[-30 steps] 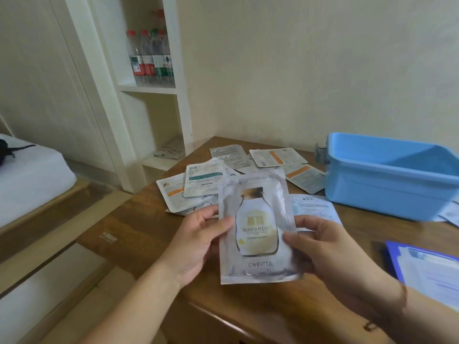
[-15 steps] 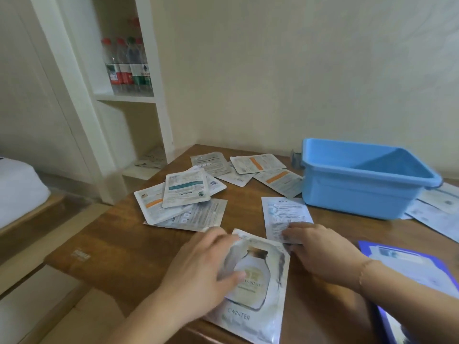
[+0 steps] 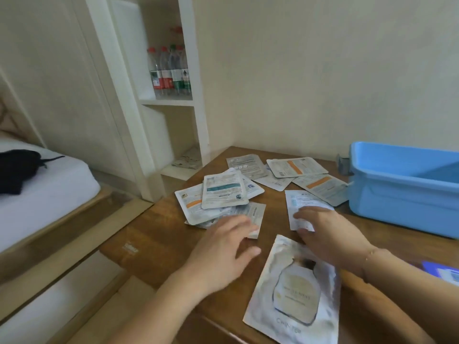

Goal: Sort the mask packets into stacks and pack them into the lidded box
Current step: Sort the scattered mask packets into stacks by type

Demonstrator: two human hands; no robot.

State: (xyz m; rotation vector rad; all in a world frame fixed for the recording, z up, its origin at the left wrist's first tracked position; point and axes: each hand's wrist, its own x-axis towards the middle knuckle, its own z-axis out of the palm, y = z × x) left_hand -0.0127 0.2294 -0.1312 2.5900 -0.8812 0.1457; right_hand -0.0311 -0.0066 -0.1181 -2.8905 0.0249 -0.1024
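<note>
While the bottle-print packet (image 3: pixel 295 289) lies flat, the slack left hand (image 3: pixel 223 252) hovers and the right hand (image 3: pixel 327 234) presses a white packet (image 3: pixel 301 202).

silver bottle-print mask packet (image 3: pixel 295 289) flat on brown wooden worktop (image 3: pixel 159 234) | left hand (image 3: pixel 223 254) blurred, fingers spread | right hand (image 3: pixel 330 234) on white packet (image 3: pixel 303 202) | blue plastic box (image 3: pixel 402 194) right

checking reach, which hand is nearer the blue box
Right. The right hand rests on a white packet just left of the blue box; the left hand is farther left, by the packet pile.
</note>
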